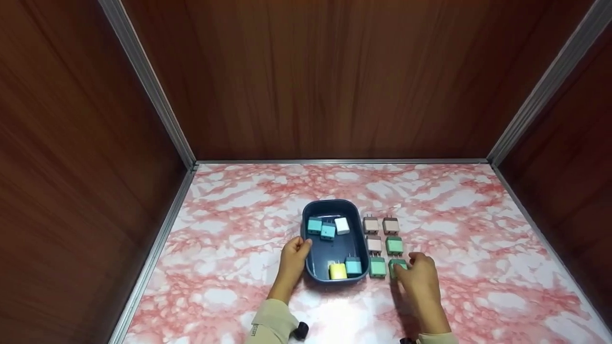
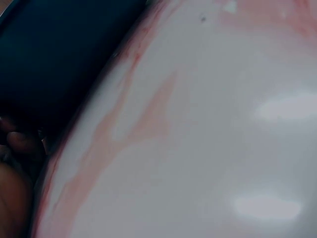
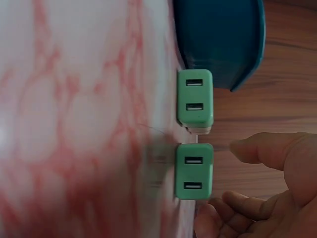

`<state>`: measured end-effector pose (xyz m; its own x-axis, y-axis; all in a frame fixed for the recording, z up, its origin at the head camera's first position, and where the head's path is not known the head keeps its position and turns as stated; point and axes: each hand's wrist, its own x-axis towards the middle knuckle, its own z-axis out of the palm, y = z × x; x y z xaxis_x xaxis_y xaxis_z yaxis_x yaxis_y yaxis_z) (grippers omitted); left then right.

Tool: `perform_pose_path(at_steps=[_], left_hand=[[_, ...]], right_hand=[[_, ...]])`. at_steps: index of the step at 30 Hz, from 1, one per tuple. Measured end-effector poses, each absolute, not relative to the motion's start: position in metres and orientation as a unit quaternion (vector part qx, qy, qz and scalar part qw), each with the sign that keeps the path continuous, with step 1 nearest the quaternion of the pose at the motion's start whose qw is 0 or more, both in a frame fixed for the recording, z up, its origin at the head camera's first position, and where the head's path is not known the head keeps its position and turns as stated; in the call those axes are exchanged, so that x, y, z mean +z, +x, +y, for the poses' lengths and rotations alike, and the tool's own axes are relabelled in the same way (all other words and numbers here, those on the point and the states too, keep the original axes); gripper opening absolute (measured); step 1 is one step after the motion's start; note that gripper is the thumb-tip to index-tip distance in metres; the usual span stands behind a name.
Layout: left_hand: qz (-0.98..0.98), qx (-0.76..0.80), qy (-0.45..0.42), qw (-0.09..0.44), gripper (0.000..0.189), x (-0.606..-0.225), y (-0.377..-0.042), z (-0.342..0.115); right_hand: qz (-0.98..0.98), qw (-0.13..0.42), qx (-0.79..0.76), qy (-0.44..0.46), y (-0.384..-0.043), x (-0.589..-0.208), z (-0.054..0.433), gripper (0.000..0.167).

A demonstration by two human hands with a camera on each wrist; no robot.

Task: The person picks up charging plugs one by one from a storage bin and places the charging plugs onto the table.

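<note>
A dark blue plastic box [image 1: 330, 251] with rounded corners holds teal USB charger plugs [image 1: 314, 225], a white one [image 1: 342, 225] and a yellow one [image 1: 338, 271]. My left hand [image 1: 292, 260] grips its left rim, thumb on top; the left wrist view shows this hand [image 2: 20, 173] only dimly at the edge. Right of the box stand two columns of chargers, pink [image 1: 370, 224] and green [image 1: 394, 245]. My right hand [image 1: 420, 277] is at the nearest right green charger [image 3: 193, 171]. In the right wrist view its thumb [image 3: 260, 148] stands apart from this charger, the other fingers loosely bent beside it.
The table [image 1: 229, 239] has a red and white marbled top. Brown wood-grain panels with metal edge strips [image 1: 334, 161] wall it at the back, left and right. Light glares off the tabletop near the front.
</note>
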<state>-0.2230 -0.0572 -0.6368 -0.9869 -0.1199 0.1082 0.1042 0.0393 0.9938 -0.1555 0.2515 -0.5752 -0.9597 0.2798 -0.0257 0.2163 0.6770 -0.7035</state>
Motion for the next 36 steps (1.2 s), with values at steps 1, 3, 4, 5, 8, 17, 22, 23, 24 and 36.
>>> perform_pose_path(at_steps=[1, 3, 4, 5, 8, 17, 22, 23, 24, 36], left_hand=[[-0.715, -0.695, 0.004, 0.079, 0.042, -0.632, -0.221, -0.058], [-0.711, -0.699, 0.0, 0.077, 0.041, -0.623, -0.216, -0.058], [-0.709, -0.701, -0.002, 0.078, 0.041, -0.619, -0.214, -0.059], [-0.706, -0.703, -0.004, 0.078, 0.04, -0.615, -0.212, -0.059], [-0.704, -0.706, -0.006, 0.083, 0.04, -0.611, -0.209, -0.059], [-0.716, -0.692, -0.014, 0.084, 0.039, -0.606, -0.207, -0.061], [-0.718, -0.691, -0.013, 0.086, 0.039, -0.605, -0.207, -0.06], [-0.717, -0.691, -0.013, 0.087, 0.039, -0.605, -0.207, -0.06], [-0.717, -0.691, -0.012, 0.089, 0.039, -0.605, -0.207, -0.06], [-0.715, -0.694, -0.008, 0.088, 0.038, -0.607, -0.207, -0.06]], right_hand=[[-0.916, 0.042, 0.377, -0.134, -0.155, -0.574, 0.251, 0.06], [-0.917, 0.043, 0.374, -0.134, -0.154, -0.57, 0.25, 0.06], [-0.918, 0.044, 0.371, -0.134, -0.154, -0.568, 0.249, 0.06], [-0.918, 0.045, 0.37, -0.134, -0.154, -0.566, 0.248, 0.06], [-0.919, 0.049, 0.368, -0.131, -0.153, -0.56, 0.245, 0.061], [-0.921, 0.08, 0.366, -0.108, -0.153, -0.537, 0.229, 0.056], [-0.918, 0.09, 0.376, -0.087, -0.153, -0.524, 0.218, 0.055], [-0.918, 0.091, 0.377, -0.083, -0.153, -0.522, 0.216, 0.054], [-0.918, 0.092, 0.377, -0.079, -0.152, -0.52, 0.214, 0.054], [-0.922, 0.107, 0.368, -0.05, -0.152, -0.514, 0.184, 0.049]])
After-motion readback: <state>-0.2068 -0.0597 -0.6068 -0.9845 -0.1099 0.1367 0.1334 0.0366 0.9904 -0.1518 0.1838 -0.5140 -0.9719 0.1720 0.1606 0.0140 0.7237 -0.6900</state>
